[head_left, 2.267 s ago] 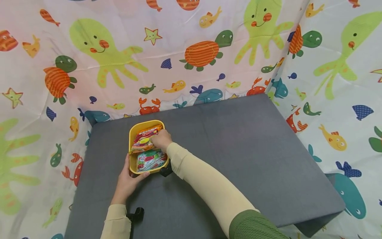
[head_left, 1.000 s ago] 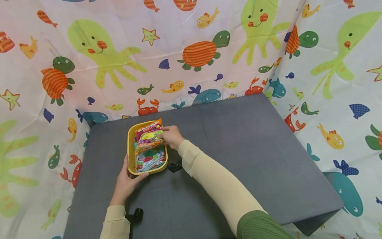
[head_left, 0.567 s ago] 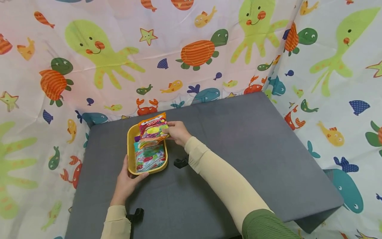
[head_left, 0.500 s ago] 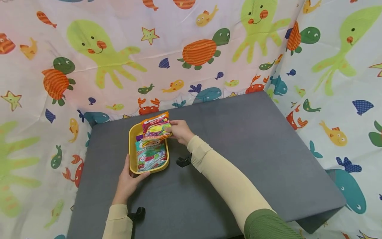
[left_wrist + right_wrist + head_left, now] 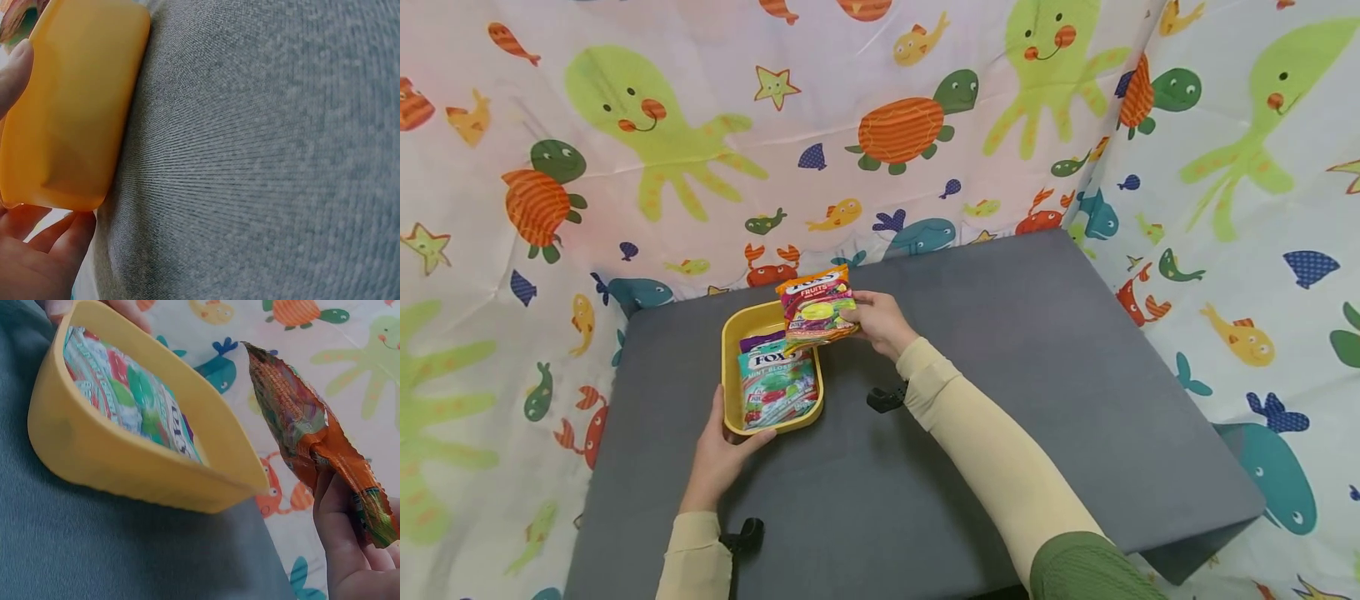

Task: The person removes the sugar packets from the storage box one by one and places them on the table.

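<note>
The person's right hand [image 5: 883,323] pinches an orange-edged packet [image 5: 817,311] marked "FRUITS" by its right side, thumb on the printed face and fingers behind. The packet is held in the air at the far right corner of a yellow container [image 5: 731,387], overlapping that corner in the head view; the right wrist view shows a gap between packet and container.

The left hand [image 5: 718,462] grips the container's near left corner, its thumb along the near side and its fingers against the left side, spread only as wide as that corner.

Inside the container lies a teal packet [image 5: 777,387] marked "FOX'S" and "MINT BLOSSOM". Beyond it shows a strip of purple [image 5: 758,340], probably another packet, though too much is covered to be sure.

The container rests on a grey, cloth-covered surface [image 5: 1015,375], near its far left corner. Behind hangs a white curtain [image 5: 842,62] printed with turtles, octopuses and fish.
</note>
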The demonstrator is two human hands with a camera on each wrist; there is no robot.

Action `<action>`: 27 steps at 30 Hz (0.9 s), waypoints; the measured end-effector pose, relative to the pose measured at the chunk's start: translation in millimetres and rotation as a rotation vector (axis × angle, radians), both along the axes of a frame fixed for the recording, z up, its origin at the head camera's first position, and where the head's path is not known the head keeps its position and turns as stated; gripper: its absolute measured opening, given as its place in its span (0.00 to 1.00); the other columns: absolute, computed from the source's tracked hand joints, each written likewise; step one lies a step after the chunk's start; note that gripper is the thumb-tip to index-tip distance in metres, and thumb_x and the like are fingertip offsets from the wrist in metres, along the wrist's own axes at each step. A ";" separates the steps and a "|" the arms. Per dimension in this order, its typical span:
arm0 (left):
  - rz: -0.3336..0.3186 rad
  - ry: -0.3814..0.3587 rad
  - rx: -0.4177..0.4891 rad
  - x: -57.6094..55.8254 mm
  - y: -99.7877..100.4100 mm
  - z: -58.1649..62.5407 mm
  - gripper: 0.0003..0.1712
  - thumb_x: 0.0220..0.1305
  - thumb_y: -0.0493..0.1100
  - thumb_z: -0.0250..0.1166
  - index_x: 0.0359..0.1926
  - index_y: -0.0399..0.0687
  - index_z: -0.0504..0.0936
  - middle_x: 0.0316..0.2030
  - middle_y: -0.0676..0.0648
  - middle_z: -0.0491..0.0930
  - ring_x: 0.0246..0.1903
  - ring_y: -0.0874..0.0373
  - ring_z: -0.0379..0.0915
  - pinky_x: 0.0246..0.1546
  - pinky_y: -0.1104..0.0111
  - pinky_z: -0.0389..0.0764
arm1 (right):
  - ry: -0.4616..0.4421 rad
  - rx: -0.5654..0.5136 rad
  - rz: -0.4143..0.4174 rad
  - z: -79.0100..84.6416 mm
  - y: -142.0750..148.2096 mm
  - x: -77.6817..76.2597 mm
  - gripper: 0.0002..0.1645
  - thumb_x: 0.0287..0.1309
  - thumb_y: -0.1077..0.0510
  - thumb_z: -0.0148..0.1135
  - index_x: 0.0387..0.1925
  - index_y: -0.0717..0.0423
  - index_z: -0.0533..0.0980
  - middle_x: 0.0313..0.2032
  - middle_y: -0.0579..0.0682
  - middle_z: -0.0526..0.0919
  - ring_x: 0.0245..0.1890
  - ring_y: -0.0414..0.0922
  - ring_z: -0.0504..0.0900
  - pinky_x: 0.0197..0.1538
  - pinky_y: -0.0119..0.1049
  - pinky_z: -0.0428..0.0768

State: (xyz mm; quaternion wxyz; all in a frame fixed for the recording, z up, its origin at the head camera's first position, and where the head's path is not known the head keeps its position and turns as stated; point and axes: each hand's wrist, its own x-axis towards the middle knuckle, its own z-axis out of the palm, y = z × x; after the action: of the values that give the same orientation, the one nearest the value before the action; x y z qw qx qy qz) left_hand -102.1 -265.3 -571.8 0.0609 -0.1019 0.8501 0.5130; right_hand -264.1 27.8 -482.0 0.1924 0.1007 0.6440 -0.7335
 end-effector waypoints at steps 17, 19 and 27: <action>0.009 -0.004 -0.005 0.0 0.6 0.5 0.70 0.53 0.64 0.75 0.79 0.77 0.31 0.80 0.49 0.48 0.78 0.45 0.50 0.73 0.46 0.59 | -0.046 0.018 -0.102 -28.2 45.7 -3.5 0.31 0.68 0.60 0.63 0.70 0.50 0.69 0.59 0.55 0.79 0.51 0.49 0.84 0.54 0.45 0.85; 0.009 -0.006 -0.010 -0.8 1.5 0.3 0.70 0.53 0.65 0.75 0.79 0.77 0.31 0.80 0.49 0.48 0.78 0.45 0.50 0.73 0.46 0.59 | -0.053 0.021 -0.109 -32.6 50.2 -3.8 0.31 0.68 0.60 0.63 0.71 0.49 0.68 0.60 0.55 0.79 0.51 0.49 0.83 0.53 0.45 0.85; 0.006 -0.022 -0.018 -1.1 2.6 1.3 0.70 0.53 0.65 0.75 0.79 0.76 0.30 0.81 0.50 0.46 0.78 0.45 0.48 0.74 0.46 0.59 | -0.120 0.032 -0.117 -51.0 62.5 -2.0 0.32 0.69 0.61 0.61 0.72 0.46 0.67 0.62 0.55 0.78 0.51 0.49 0.83 0.46 0.40 0.86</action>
State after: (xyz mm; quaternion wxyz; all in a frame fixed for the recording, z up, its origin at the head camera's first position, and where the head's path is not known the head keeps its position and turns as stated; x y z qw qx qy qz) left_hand -103.2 -262.6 -570.6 0.0676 -0.1106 0.8537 0.5044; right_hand -266.1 90.2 -533.1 0.1860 0.1849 0.6362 -0.7256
